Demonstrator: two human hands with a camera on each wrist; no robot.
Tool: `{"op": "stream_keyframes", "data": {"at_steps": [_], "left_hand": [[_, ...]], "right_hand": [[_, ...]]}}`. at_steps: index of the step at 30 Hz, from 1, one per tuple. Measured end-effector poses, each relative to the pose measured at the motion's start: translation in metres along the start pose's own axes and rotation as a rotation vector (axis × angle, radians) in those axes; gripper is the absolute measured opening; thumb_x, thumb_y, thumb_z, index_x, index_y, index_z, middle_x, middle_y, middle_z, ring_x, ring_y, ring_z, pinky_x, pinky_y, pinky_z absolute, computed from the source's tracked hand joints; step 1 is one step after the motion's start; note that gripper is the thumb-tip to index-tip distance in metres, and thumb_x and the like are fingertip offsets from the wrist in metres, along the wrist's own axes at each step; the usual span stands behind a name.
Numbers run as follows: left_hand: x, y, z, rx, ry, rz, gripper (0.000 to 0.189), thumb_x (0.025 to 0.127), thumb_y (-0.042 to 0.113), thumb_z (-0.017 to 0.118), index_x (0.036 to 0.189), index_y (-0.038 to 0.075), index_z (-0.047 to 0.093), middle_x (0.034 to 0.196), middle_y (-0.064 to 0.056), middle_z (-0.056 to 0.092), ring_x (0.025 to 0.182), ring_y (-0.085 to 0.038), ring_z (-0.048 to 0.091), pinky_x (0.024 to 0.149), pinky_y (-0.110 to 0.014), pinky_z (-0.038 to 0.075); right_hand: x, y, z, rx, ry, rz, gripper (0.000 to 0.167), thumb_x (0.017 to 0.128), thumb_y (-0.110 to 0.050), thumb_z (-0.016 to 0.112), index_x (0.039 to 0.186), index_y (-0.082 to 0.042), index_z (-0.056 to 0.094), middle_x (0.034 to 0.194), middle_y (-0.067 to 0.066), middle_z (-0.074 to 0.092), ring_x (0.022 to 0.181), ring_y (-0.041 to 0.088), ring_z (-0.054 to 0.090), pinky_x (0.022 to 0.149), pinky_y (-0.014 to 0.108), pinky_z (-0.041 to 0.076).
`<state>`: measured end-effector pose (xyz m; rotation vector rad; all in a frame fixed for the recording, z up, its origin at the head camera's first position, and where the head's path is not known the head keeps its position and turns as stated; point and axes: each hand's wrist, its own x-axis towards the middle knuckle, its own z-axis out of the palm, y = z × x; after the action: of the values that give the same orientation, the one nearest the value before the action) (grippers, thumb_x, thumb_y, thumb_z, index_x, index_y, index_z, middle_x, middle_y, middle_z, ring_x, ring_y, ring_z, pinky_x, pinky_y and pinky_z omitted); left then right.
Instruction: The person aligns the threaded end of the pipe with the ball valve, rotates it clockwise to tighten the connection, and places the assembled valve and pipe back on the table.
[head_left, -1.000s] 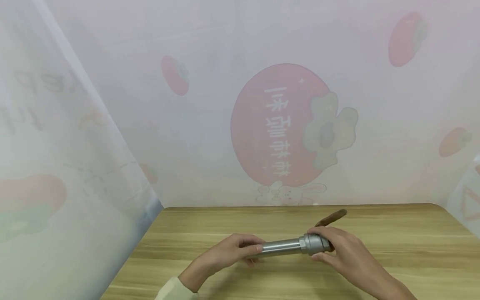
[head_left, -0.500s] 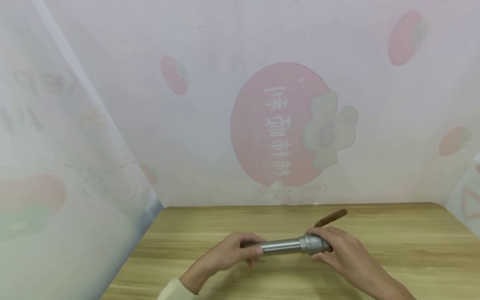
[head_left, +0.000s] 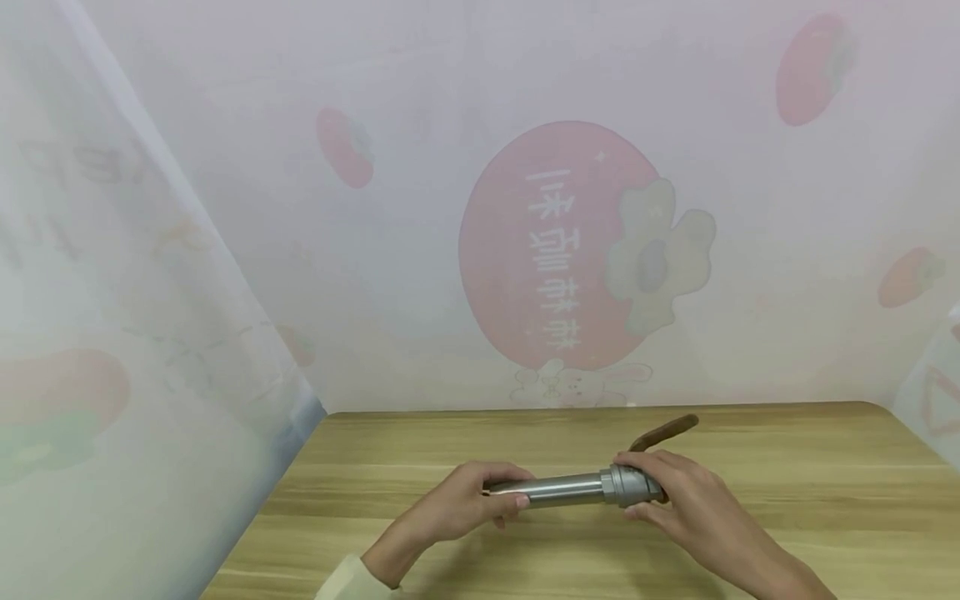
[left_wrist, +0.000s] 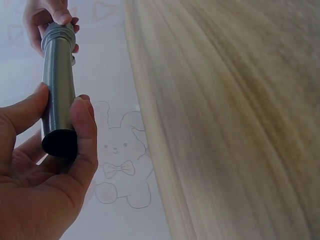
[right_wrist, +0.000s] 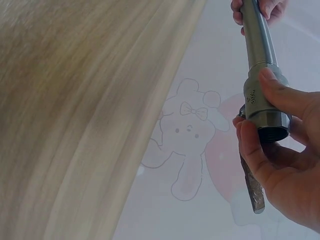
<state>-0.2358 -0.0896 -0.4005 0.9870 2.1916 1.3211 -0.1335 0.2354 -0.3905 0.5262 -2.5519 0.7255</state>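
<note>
A smooth metal pipe (head_left: 566, 490) joins a thicker ball valve (head_left: 628, 486), and both are held up over the wooden table. Its brown lever handle (head_left: 666, 432) points away toward the back right. My left hand (head_left: 457, 504) grips the pipe's free end between thumb and fingers; that open, dark end shows in the left wrist view. With thumb and fingers around the valve body, my right hand (head_left: 693, 504) holds the other end. In the right wrist view the valve's threaded opening (right_wrist: 273, 133) faces the camera, and the lever (right_wrist: 252, 185) hangs down past the fingers.
A light wood-grain table (head_left: 420, 437) lies beneath the hands. Behind it stands a pale curtain (head_left: 405, 275) printed with a red circle, strawberries and a rabbit. Another pale sheet (head_left: 150, 333) slopes along the left side.
Both hands keep their grips on the pipe and valve. The left hand has shifted very slightly up and right, and the head view has tilted a little.
</note>
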Motion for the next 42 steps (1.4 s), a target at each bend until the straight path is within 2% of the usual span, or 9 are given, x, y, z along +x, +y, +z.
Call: {"op": "stream_keyframes", "data": {"at_steps": [6, 11, 17, 20, 24, 31, 35, 42], "left_hand": [[-0.004, -0.001, 0.0, 0.028, 0.026, 0.001, 0.031, 0.107, 0.021, 0.072, 0.135, 0.008, 0.075, 0.111, -0.005, 0.077, 0.091, -0.022, 0.074, 0.078, -0.041, 0.068], [-0.007, -0.002, 0.0, 0.048, 0.044, 0.006, 0.031, 0.106, 0.021, 0.073, 0.134, 0.008, 0.075, 0.109, -0.005, 0.077, 0.087, -0.02, 0.074, 0.076, -0.042, 0.068], [-0.009, -0.005, 0.0, 0.13, 0.064, 0.034, 0.032, 0.105, 0.024, 0.076, 0.133, 0.01, 0.076, 0.106, -0.003, 0.079, 0.081, -0.007, 0.072, 0.073, -0.028, 0.064], [-0.009, -0.007, 0.0, 0.213, 0.086, 0.062, 0.032, 0.102, 0.028, 0.078, 0.131, 0.013, 0.078, 0.11, -0.002, 0.08, 0.083, -0.001, 0.067, 0.075, -0.022, 0.059], [-0.01, -0.01, 0.0, 0.298, 0.101, 0.093, 0.032, 0.101, 0.03, 0.08, 0.129, 0.015, 0.079, 0.117, 0.001, 0.08, 0.09, 0.003, 0.063, 0.081, -0.02, 0.055], [-0.002, -0.006, -0.001, 0.407, 0.07, 0.093, 0.032, 0.101, 0.03, 0.08, 0.13, 0.018, 0.078, 0.118, 0.005, 0.08, 0.092, 0.004, 0.065, 0.085, -0.019, 0.056], [0.006, 0.0, -0.001, 0.486, 0.041, 0.087, 0.034, 0.101, 0.032, 0.08, 0.132, 0.019, 0.077, 0.119, 0.008, 0.08, 0.092, 0.006, 0.065, 0.084, -0.018, 0.056], [0.013, 0.009, 0.0, 0.533, 0.013, 0.094, 0.033, 0.103, 0.03, 0.077, 0.134, 0.017, 0.076, 0.12, 0.008, 0.08, 0.092, 0.005, 0.065, 0.084, -0.017, 0.056]], "right_hand": [[0.001, -0.002, 0.003, 0.004, -0.008, -0.007, 0.059, 0.078, -0.016, 0.097, 0.133, -0.018, 0.074, 0.125, 0.002, 0.078, 0.101, 0.016, 0.075, 0.078, 0.026, 0.063], [0.003, -0.004, 0.005, 0.035, -0.028, 0.017, 0.058, 0.08, -0.018, 0.096, 0.133, -0.018, 0.074, 0.126, 0.002, 0.078, 0.102, 0.016, 0.075, 0.078, 0.025, 0.062], [0.005, -0.005, 0.007, 0.051, -0.066, 0.032, 0.057, 0.082, -0.019, 0.095, 0.134, -0.016, 0.074, 0.127, 0.005, 0.078, 0.103, 0.02, 0.076, 0.078, 0.025, 0.062], [0.006, -0.004, 0.008, 0.036, -0.084, 0.024, 0.057, 0.082, -0.018, 0.094, 0.135, -0.013, 0.073, 0.128, 0.007, 0.078, 0.103, 0.022, 0.077, 0.078, 0.026, 0.063], [0.007, -0.003, 0.011, 0.033, -0.112, 0.008, 0.056, 0.083, -0.02, 0.094, 0.135, -0.01, 0.073, 0.128, 0.009, 0.078, 0.103, 0.024, 0.077, 0.079, 0.029, 0.064], [0.004, 0.005, 0.015, 0.035, -0.148, 0.03, 0.054, 0.085, -0.023, 0.093, 0.134, -0.011, 0.074, 0.127, 0.006, 0.079, 0.102, 0.02, 0.077, 0.078, 0.028, 0.064], [0.001, 0.009, 0.015, 0.004, -0.134, 0.036, 0.052, 0.085, -0.021, 0.093, 0.132, -0.012, 0.074, 0.124, 0.004, 0.08, 0.099, 0.015, 0.076, 0.077, 0.026, 0.063], [0.001, 0.013, 0.011, -0.019, -0.102, 0.03, 0.054, 0.081, -0.022, 0.096, 0.13, -0.012, 0.075, 0.122, 0.004, 0.08, 0.096, 0.015, 0.077, 0.075, 0.027, 0.063]]}}
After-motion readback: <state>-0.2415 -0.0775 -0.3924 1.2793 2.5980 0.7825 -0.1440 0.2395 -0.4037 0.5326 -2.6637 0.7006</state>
